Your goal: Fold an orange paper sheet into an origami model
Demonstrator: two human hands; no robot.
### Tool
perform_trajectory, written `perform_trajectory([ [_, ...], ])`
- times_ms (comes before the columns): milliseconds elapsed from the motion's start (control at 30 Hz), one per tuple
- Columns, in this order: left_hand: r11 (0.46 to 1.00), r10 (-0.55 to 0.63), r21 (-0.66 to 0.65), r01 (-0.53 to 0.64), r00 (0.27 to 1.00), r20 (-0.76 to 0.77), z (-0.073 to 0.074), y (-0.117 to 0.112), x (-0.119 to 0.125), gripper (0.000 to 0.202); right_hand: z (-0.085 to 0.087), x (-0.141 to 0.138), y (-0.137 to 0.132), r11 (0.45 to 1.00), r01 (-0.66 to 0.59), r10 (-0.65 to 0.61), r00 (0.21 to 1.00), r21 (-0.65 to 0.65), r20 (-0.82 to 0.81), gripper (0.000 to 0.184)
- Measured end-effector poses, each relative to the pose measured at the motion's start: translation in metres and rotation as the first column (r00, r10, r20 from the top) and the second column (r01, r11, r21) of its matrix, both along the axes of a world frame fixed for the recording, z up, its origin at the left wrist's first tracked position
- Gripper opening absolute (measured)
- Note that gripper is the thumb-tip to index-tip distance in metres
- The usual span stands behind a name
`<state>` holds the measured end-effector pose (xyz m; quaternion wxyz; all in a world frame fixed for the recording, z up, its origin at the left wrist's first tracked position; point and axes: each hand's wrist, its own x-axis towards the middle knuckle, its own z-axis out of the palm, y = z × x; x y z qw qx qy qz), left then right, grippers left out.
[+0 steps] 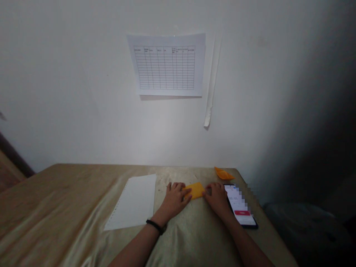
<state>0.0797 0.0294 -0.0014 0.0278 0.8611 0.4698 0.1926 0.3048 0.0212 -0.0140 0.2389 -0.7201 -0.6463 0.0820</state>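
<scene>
A small piece of folded yellow paper (197,189) lies on the cloth-covered table, between my two hands. My left hand (175,196), with a black band on its wrist, holds the paper's left part, thumb and index finger resting on it. At the right edge, my right hand (216,196) pinches the paper between thumb and fingertips. Beyond the right hand sits a folded orange paper shape (223,173), pointed at its ends and apart from both hands.
A phone (240,207) with a lit screen lies just right of my right hand. To the left is a white sheet (133,204) with holes along one edge. Behind the table (69,193), a printed grid sheet (167,66) and a loose paper strip (211,85) hang on the wall.
</scene>
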Motion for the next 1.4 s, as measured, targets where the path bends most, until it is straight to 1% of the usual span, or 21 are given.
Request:
perform_trajectory([
  [67, 1.0, 0.009, 0.0, -0.009, 1.0, -0.005, 0.002, -0.002, 0.001, 0.034, 0.002, 0.0, -0.001, 0.998, -0.056, 0.057, 0.998, 0.033, -0.004, 0.032],
  [167, 1.0, 0.024, -0.001, -0.024, 1.0, -0.016, 0.003, -0.003, 0.002, 0.034, 0.007, -0.001, -0.005, 0.987, -0.151, 0.149, 0.988, 0.059, 0.045, 0.024],
  [333, 0.999, 0.034, -0.008, -0.034, 0.999, -0.014, 0.001, -0.001, 0.002, 0.034, 0.015, -0.005, -0.012, 0.975, -0.211, 0.205, 0.974, 0.068, 0.093, 0.026],
  [433, 0.999, 0.033, -0.001, -0.033, 0.999, -0.009, -0.002, 0.001, 0.002, 0.034, 0.016, -0.007, -0.013, 0.972, -0.227, 0.22, 0.969, 0.059, 0.11, 0.027],
  [567, 0.999, 0.036, 0.002, -0.036, 0.999, -0.008, -0.005, 0.002, 0.002, 0.035, 0.012, -0.008, -0.01, 0.966, -0.253, 0.246, 0.962, 0.051, 0.118, 0.03],
  [733, 0.999, 0.038, -0.015, -0.038, 0.999, -0.004, -0.004, 0.001, 0.002, 0.036, 0.004, -0.01, -0.007, 0.959, -0.281, 0.275, 0.954, 0.04, 0.119, 0.035],
  [867, 0.999, 0.035, -0.018, -0.035, 0.999, -0.011, -0.003, 0.0, 0.001, 0.036, 0.0, -0.01, -0.007, 0.951, -0.304, 0.297, 0.948, 0.048, 0.119, 0.037],
  [1100, 0.999, 0.045, -0.016, -0.045, 0.999, -0.014, -0.005, 0.001, 0.002, 0.036, -0.004, -0.009, -0.005, 0.951, -0.305, 0.299, 0.95, 0.054, 0.093, 0.037],
  [1233, 0.998, 0.053, -0.02, -0.053, 0.999, -0.01, -0.005, 0.002, 0.002, 0.036, -0.007, -0.011, -0.004, 0.957, -0.284, 0.278, 0.956, 0.057, 0.087, 0.037],
  [1400, 0.998, 0.056, -0.023, -0.057, 0.998, -0.017, -0.005, 0.002, 0.002, 0.037, -0.006, -0.012, -0.005, 0.958, -0.281, 0.274, 0.956, 0.059, 0.107, 0.037],
])
